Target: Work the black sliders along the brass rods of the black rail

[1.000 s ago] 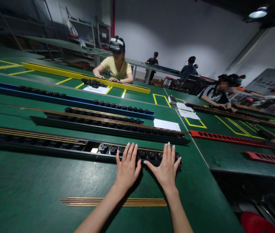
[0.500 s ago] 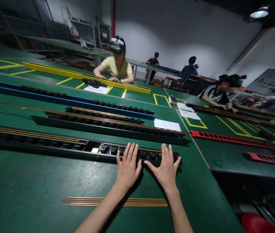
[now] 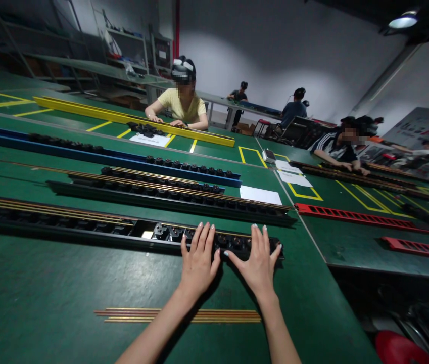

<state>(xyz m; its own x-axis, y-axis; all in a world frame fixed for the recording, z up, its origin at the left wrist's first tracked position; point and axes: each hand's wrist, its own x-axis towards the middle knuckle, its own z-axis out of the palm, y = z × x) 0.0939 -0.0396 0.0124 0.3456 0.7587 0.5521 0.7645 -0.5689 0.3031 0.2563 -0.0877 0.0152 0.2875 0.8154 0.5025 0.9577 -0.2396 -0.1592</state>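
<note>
A long black channel rail (image 3: 96, 233) lies across the green table, with black socket-like modules (image 3: 161, 231) and thin brass-coloured strips (image 3: 58, 210) along it. My left hand (image 3: 198, 258) rests with fingers spread over the rail's right part, covering some modules. To its right, my right hand (image 3: 256, 260) is also spread, its fingertips on the modules near the rail's right end. Between the two thumbs is a small gap. Nearer to me, several loose brass and copper-coloured rods (image 3: 214, 316) lie on the table, partly hidden behind my left forearm.
Beyond stand another black rail (image 3: 169, 199), a blue rail (image 3: 123, 155) with black modules and a yellow rail (image 3: 131, 119). A person (image 3: 182, 101) works behind the yellow one. Red slotted rails (image 3: 354, 215) lie right, where another person (image 3: 341, 144) leans over strips. A white paper sheet (image 3: 260, 195) lies mid-table.
My hands keep the same spread pose on the rail. The view has shifted very slightly. A co-worker's arm at the right edge has left the picture.
</note>
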